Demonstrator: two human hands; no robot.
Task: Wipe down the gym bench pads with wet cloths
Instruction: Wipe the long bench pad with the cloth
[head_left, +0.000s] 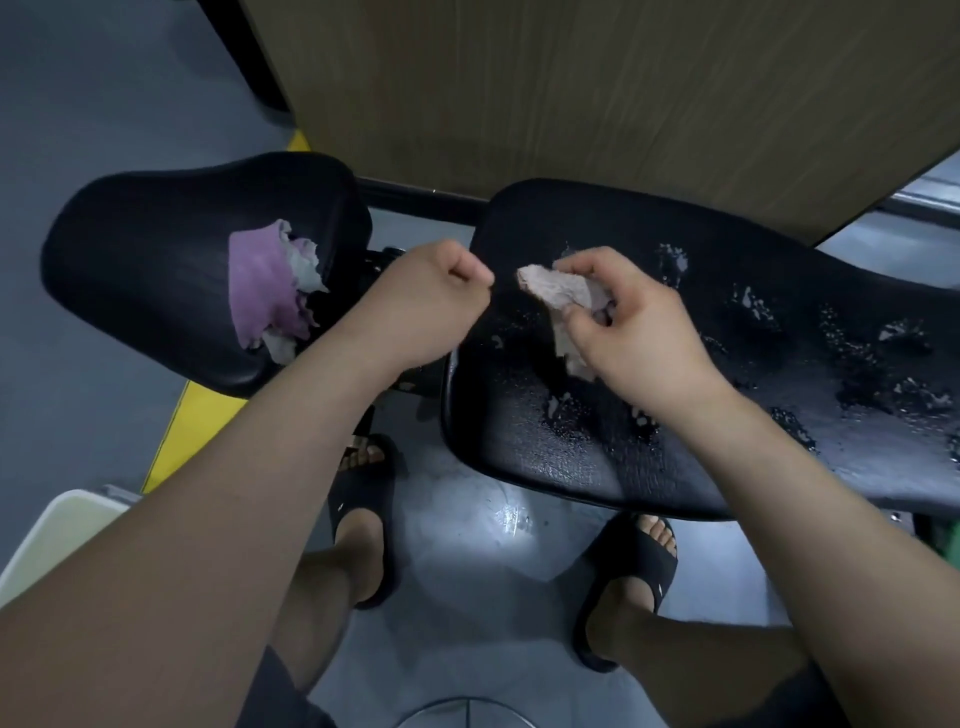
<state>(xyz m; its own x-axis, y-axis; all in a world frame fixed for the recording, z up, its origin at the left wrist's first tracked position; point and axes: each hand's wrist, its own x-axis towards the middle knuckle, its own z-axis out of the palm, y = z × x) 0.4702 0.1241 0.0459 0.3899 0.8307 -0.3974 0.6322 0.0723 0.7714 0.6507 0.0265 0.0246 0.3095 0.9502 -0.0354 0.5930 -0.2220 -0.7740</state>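
My left hand (436, 301) is clenched, thumb against forefinger, and I can see nothing in it. My right hand (628, 332) pinches a crumpled grey cloth (558, 293), held just above the near end of the long pad (753, 441). The two hands are close together, with a small gap between them.

I judge I am bunching the cloth up before a wiping pass. The long pad is not finished: wet, whitish patches (753, 306) lie scattered along it, out to the right. The next move calls for flattening the cloth onto the pad and sweeping lengthwise to the right, pressing evenly so the patches lift instead of smearing.

A purple cloth (260, 286) lies on the smaller pad (145, 260) to my left, near that pad's inner edge and well within reach of the left hand.

For room: a wooden panel (519, 93) stands right behind the long pad, so its far edge is tight. The near edge overhangs my right sandal (639, 566) and is free. Between the pads there is a gap with black frame parts (415, 195). The floor (467, 545) below looks wet.
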